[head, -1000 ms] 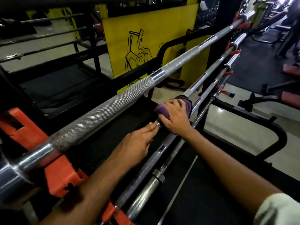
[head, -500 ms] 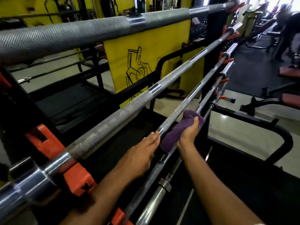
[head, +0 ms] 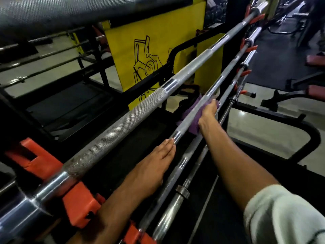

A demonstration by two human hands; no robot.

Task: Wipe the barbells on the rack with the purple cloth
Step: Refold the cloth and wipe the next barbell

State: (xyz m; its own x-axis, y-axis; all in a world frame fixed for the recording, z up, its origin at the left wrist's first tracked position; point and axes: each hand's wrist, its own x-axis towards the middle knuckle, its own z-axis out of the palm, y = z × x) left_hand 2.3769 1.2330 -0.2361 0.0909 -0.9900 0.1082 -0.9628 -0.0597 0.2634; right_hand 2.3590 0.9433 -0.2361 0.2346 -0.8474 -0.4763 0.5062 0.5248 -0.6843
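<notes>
Several steel barbells lie on a rack with orange holders (head: 77, 199), running from lower left to upper right. My right hand (head: 208, 111) holds the purple cloth (head: 194, 126) wrapped around a thin barbell (head: 218, 85) in the middle of the stack. The cloth hangs partly behind that bar. My left hand (head: 154, 166) lies with straight fingers along the same bar, nearer to me, fingertips touching its smooth collar. A thick knurled barbell (head: 123, 124) runs just above and left of my left hand. Lower bars (head: 177, 196) lie under my right forearm.
Another knurled bar (head: 52, 13) crosses the top of the view, close to the camera. A yellow panel (head: 154, 43) with a black drawing stands behind the rack. A black tubular frame (head: 313, 138) borders the right side, with benches and gym floor beyond.
My right hand has slid the purple cloth farther up the thin bar, away from me. My left hand has stayed on the same bar.
</notes>
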